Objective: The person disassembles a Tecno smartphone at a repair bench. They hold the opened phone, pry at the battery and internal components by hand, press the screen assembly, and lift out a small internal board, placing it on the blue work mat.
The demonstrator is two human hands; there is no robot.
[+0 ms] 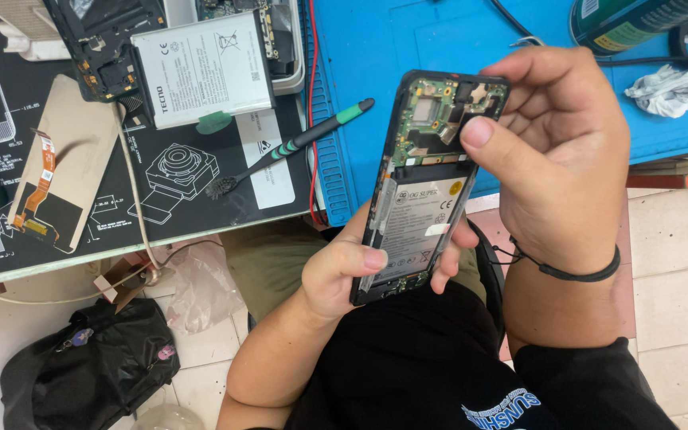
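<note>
A single head-mounted camera provides the only view. It looks steeply downward from the person's head, close to the hands, which fill the centre and right of the frame. The opened phone [428, 187] sits at frame centre, held by the left hand [344, 271] from below and the right hand [559, 159] from the right. The upper left of the frame covers the black work mat [193, 183]; the upper right covers the blue mat [376, 48]. The lower edge shows the person's lap and tiled floor [670, 263].
</note>
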